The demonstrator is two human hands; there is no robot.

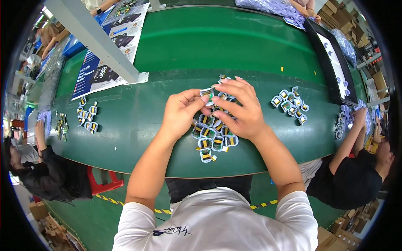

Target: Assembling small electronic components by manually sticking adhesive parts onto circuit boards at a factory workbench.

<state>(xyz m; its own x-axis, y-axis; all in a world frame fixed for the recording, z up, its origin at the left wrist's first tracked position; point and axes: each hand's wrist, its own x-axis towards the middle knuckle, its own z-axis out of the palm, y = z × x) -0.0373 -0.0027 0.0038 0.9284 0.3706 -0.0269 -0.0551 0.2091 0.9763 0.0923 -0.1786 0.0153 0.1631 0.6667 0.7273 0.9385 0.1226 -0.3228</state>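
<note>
Above the pile, my left hand (181, 109) pinches a small grey-rimmed housing with a green circuit board (207, 93) between thumb and fingers. My right hand (245, 108) reaches over from the other side; its fingertips are at the same housing, thumb and fingers slightly apart. Under and in front of both hands lies a pile of similar housings (205, 143), showing green boards and yellow-and-black parts. Part of this pile is hidden by my hands. Some pieces have small white and yellow bits hanging at their edges.
Similar housings form a group (289, 102) to the right and another (88, 119) to the left. Small boards (62, 125) lie farther left. A grey metal post (104, 46) stands on a printed sheet (94, 77). A black-framed tray (335, 62) is far right. Co-workers sit at both sides.
</note>
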